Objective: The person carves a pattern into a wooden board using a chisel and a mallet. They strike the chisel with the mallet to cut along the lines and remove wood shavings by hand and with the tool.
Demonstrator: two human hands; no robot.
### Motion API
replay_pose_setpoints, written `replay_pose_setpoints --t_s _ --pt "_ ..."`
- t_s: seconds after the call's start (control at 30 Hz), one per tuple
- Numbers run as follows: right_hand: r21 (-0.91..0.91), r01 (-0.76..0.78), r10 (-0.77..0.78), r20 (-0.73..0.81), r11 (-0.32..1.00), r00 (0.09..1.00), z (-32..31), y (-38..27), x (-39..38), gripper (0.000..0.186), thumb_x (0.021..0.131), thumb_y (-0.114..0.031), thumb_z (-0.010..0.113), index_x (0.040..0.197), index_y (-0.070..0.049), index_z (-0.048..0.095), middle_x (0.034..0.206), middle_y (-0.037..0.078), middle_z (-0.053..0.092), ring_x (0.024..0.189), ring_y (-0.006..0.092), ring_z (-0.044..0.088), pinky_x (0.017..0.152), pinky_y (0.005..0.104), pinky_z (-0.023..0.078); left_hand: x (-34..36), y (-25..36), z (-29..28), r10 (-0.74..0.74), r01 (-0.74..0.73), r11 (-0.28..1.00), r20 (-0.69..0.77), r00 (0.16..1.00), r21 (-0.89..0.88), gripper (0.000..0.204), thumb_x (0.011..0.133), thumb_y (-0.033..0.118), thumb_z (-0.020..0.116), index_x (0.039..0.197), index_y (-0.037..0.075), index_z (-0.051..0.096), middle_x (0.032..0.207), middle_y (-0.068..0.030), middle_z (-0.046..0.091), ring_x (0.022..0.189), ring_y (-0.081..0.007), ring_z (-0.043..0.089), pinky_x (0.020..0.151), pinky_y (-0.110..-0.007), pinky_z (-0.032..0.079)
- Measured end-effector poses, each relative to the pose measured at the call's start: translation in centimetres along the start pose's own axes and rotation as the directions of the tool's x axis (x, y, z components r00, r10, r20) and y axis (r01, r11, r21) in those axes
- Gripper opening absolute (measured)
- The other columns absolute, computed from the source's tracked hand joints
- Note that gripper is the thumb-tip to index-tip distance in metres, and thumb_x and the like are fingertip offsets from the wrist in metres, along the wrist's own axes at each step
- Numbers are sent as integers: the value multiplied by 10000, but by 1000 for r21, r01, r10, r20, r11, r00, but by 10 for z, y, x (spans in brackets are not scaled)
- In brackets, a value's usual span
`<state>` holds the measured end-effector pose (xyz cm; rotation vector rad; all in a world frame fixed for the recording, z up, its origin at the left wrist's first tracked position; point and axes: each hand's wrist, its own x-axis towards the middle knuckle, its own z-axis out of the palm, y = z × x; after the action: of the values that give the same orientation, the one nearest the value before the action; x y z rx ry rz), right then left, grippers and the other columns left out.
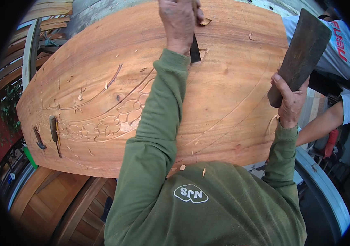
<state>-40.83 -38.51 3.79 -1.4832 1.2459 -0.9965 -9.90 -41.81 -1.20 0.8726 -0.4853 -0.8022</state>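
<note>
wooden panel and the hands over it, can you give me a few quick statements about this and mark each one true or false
1. The left hand holds a dark-bladed chisel. True.
2. The right hand is empty. False: it grips a dark flat block.
3. Leafy carving shows on the wooden panel, left of the left forearm. True.
4. The sleeves on both arms are red. False: they are green.
5. A co-worker in a white shirt is at the right side of the picture. True.
6. No tools lie on the panel. False: a long-handled tool lies near its left end.
</note>
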Motion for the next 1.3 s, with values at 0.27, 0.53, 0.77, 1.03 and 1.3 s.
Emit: replay_pose_setpoints --t_s 0.27,0.53,0.77,1.03,1.3 --pt "-2 51 -50 61 999 997 31 -24 42 484 879 -79 882 1288 -53 624 1023 32 723 877 120 712 816 280 577 17 -15 -6 -37 49 993 -119 992 103 344 1119 451 606 1012 127 645 656 23 519 444 -87 505 384 -243 401" --pt "-187 327 -266 290 926 919 85 -64 117 663 851 -107 820 1465 -65 573 1057 80 761 909 168 724 828 329 580 19 -16 -13 -48 55 997 -128 991 49 260 1092 369 678 1049 115 642 640 27 522 438 -78 499 377 -247 379" --pt "-537 548 -27 698 642 716 156 -117 191 781 824 -121 738 1572 -84 516 1028 112 779 887 213 717 793 374 575 19 -25 -25 22 -13 998 -152 988 58 167 1023 176 763 1038 98 616 647 53 498 444 -62 481 389 -244 365" --pt "-552 578 42 744 600 667 176 -113 216 806 782 -116 731 1569 -136 558 1029 119 761 793 222 705 677 365 570 16 -22 -26 -59 67 996 -133 989 56 145 1019 138 744 1033 94 607 676 43 529 445 -71 499 395 -249 391" --pt "-587 295 47 496 754 867 174 -122 199 843 799 -104 725 1609 -121 489 889 95 707 564 167 615 441 347 481 17 -32 -30 -55 64 994 -99 994 93 143 1015 144 747 1020 82 618 674 32 540 449 -82 520 405 -253 415"
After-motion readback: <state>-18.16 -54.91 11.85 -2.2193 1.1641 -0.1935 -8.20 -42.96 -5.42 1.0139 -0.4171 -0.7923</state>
